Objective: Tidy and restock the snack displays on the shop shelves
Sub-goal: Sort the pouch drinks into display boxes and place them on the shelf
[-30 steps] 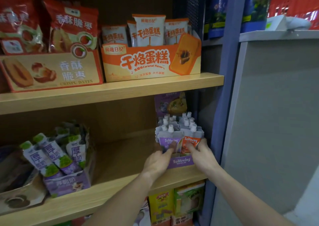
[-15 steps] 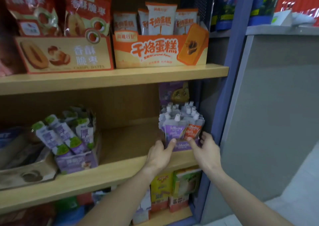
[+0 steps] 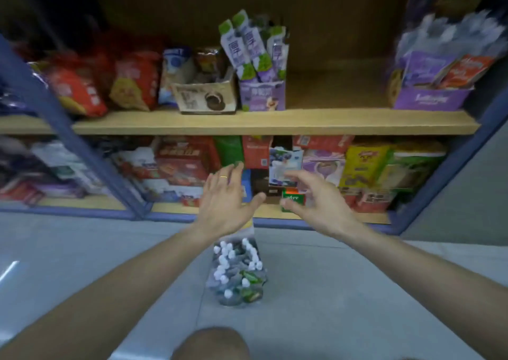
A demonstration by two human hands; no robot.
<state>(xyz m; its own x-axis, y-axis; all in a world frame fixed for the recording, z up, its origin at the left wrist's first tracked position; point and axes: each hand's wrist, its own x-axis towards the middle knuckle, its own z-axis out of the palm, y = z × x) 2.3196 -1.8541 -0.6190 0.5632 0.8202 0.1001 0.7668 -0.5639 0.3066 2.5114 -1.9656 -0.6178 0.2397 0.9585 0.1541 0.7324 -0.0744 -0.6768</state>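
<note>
Both hands out in front of the bottom shelf (image 3: 275, 213), empty. Left hand (image 3: 225, 197) spread, fingers straight and fanned, thumb out to the right — grasps nothing; a ring shows on one finger. Right hand (image 3: 316, 194) also loose, fingers slightly bent and apart, thumb pointing left toward the other thumb; holds nothing, though motion blur softens the fingertips. Whether either hand touches the packs behind it cannot be told.

Arms reach forward from the lower corners of the view, converging; palms face down and away.

Behind the hands: a blue-and-white pouch (image 3: 284, 164) standing among boxed snacks on the bottom shelf. On the middle shelf (image 3: 275, 123) — a purple display box of spouted pouches (image 3: 431, 98) at the far right, a purple box of green-tipped stick packs (image 3: 261, 95) near centre, a brown cookie box (image 3: 206, 98) beside it, red bags (image 3: 79, 87) at left.

On the floor (image 3: 357, 291), below the wrists, a clear bag of white-capped pouches (image 3: 237, 271).
</note>
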